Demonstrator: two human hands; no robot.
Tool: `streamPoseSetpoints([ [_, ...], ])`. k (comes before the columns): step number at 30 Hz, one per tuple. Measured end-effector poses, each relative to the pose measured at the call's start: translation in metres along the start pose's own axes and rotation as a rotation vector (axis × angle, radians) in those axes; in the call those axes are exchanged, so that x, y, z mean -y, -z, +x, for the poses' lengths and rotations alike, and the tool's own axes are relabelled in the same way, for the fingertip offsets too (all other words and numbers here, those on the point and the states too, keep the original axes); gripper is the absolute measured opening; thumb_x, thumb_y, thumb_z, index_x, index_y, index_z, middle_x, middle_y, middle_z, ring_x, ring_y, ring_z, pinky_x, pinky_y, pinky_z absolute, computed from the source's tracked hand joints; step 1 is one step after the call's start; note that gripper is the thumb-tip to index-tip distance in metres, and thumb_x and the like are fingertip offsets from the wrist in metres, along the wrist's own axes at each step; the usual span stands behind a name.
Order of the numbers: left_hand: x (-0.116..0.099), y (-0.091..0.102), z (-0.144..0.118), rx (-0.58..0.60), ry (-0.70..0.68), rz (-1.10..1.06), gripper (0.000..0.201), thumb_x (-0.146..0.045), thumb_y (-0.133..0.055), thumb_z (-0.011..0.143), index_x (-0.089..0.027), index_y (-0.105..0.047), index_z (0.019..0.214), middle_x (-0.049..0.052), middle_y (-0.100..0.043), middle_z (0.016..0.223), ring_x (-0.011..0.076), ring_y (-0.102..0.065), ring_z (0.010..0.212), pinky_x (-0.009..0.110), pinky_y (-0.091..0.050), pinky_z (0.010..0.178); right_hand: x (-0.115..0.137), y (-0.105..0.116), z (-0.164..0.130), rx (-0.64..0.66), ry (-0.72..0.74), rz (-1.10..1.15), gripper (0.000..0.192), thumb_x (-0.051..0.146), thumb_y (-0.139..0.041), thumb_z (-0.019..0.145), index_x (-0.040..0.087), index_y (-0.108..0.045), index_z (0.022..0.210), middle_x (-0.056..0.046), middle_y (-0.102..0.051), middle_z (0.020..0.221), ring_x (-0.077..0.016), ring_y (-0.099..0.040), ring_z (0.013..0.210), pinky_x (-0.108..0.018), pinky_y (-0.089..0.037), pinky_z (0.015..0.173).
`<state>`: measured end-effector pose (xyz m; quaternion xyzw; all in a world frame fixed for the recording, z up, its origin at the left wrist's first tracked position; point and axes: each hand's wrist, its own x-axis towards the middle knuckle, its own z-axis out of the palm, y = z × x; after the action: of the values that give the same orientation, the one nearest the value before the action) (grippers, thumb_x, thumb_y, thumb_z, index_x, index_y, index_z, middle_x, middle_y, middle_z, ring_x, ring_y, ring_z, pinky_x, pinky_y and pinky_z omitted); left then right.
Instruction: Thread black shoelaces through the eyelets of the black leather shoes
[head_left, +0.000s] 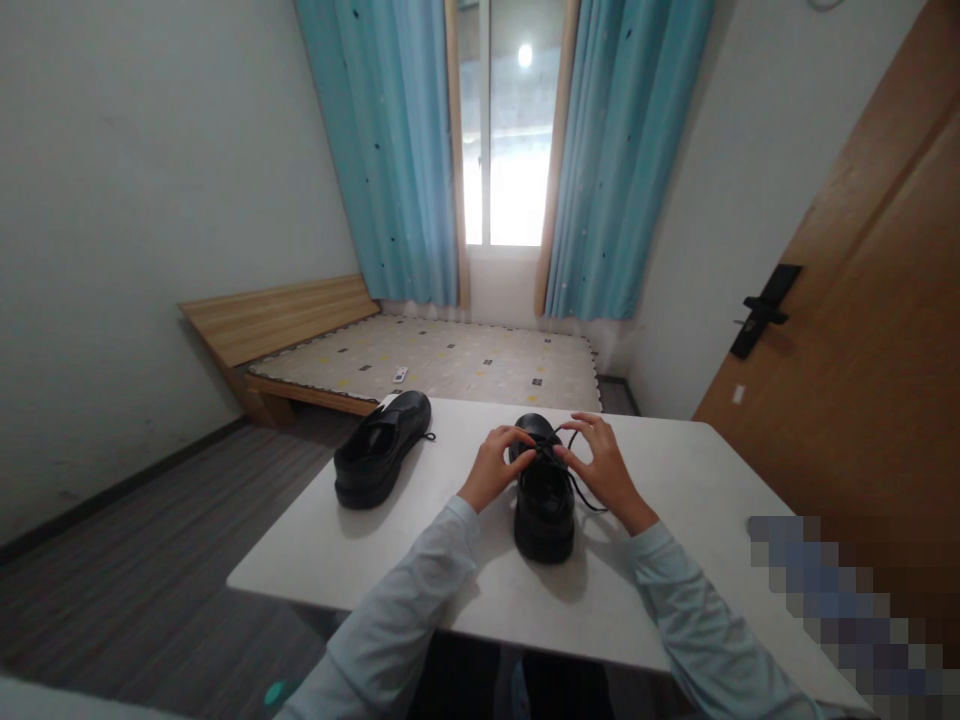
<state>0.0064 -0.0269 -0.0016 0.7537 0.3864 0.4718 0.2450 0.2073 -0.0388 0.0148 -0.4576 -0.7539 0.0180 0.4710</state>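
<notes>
A black lace-up shoe (544,535) stands upright on the white table in front of me, its heel towards me. My left hand (497,466) is at the left of its tongue, thumb and forefinger pinched on the shoelace. From the other side my right hand (604,474) also pinches the lace, with its forefinger raised and a loop near it. A loose end of the black shoelace (589,503) hangs down the shoe's right side. The exact crossing of the lace is hidden between my fingertips. Another black shoe (377,452) rests at the left, its lace end sticking out.
The white table (442,560) has its near edge close to my body. Beyond it is a low bed (450,350) with a small white device (400,375) on it. A wooden door (862,330) stands at the right. Pixelation covers the lower right.
</notes>
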Motion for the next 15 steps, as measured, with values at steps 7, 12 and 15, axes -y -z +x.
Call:
streamPoseSetpoints([
  [7,0.0001,-0.0003,0.0009,-0.019,0.013,0.077,0.011,-0.029,-0.062,0.079,-0.019,-0.065,0.083,0.005,-0.060,0.091,0.0187,-0.055,0.094,0.035,-0.049,0.084,-0.0029,-0.0092,-0.0058,0.270,0.033,0.122,0.040,0.036,-0.064,0.077,0.023,-0.057,0.113,-0.011,-0.055,0.123,-0.0272,-0.048,0.121,-0.049,-0.037,0.103],
  [12,-0.0009,-0.0018,0.0016,-0.033,0.018,0.087,0.011,-0.029,-0.061,0.080,-0.019,-0.064,0.081,0.004,-0.060,0.086,0.0189,-0.054,0.092,0.035,-0.050,0.081,-0.0017,-0.0094,-0.0052,0.281,0.017,0.179,0.040,0.032,-0.063,0.077,0.022,-0.055,0.115,-0.011,-0.056,0.121,-0.0258,-0.050,0.119,-0.047,-0.038,0.102],
  [15,-0.0015,-0.0038,0.0012,-0.050,0.005,0.087,0.010,-0.028,-0.060,0.081,-0.018,-0.062,0.079,0.004,-0.060,0.084,0.0191,-0.053,0.088,0.035,-0.049,0.081,-0.0008,-0.0089,-0.0047,0.287,0.016,0.172,0.040,0.032,-0.063,0.077,0.022,-0.054,0.115,-0.011,-0.056,0.120,-0.0267,-0.050,0.118,-0.047,-0.038,0.102],
])
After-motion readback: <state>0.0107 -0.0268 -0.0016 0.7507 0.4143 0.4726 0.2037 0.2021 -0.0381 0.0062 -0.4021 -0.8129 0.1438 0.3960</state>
